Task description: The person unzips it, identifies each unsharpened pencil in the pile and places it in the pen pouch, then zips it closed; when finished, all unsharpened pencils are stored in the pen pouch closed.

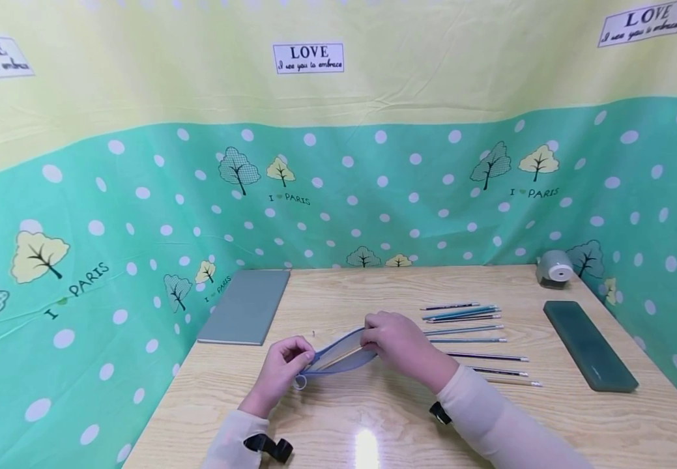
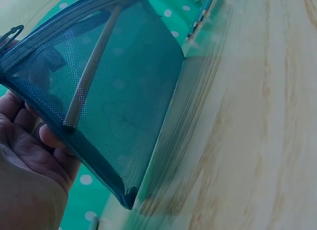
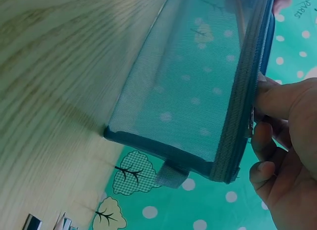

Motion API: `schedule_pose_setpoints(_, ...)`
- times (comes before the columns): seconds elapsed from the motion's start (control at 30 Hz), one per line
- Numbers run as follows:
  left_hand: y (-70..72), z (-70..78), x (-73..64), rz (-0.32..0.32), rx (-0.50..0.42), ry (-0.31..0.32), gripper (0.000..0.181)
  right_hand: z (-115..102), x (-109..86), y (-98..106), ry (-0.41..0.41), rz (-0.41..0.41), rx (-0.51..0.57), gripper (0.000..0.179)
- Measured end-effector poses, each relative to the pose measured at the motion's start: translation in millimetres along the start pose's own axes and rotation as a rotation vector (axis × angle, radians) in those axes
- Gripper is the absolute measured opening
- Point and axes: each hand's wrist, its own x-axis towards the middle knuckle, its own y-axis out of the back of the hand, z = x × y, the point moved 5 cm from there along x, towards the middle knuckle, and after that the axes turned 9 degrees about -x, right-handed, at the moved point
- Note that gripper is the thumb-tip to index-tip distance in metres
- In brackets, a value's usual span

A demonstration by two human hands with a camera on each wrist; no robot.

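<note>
A blue-grey mesh zip pouch (image 1: 351, 365) stands on the table with its mouth spread apart. My left hand (image 1: 281, 372) pinches the pouch's left end, beside a small loop on the zip. At the right side of the mouth, my right hand (image 1: 404, 345) has its thumb and fingers at the end of a pencil (image 1: 338, 357), which slants down inside the pouch. Through the mesh in the left wrist view the pencil (image 2: 93, 69) shows as a pale diagonal stick. The right fingertips are partly hidden by the zip edge (image 3: 242, 91) in the right wrist view.
Several pencils (image 1: 467, 340) lie in a loose row right of the pouch. Farther right is a dark green pencil case (image 1: 590, 345), with a pencil sharpener (image 1: 554, 268) behind it. A grey-green notebook (image 1: 245, 306) lies at the back left. A patterned curtain (image 1: 338, 195) borders the table.
</note>
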Motion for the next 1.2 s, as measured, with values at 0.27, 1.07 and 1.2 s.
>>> schedule_pose_setpoints(0.27, -1.2, 3.1, -0.7, -0.026, -0.020, -0.016, 0.005, -1, -0.7, 1, -0.012, -0.019, -0.030, 0.019)
schedule_pose_setpoints(1.07, 5.1, 1.9, 0.5, -0.002, -0.025, -0.024, 0.005, 12, -2.7, 10, -0.102, -0.075, 0.159, 0.016)
schedule_pose_setpoints(1.2, 7.5, 3.8, -1.0, 0.002, -0.018, -0.040, 0.004, 19, -3.3, 15, -0.146, -0.095, 0.231, 0.014)
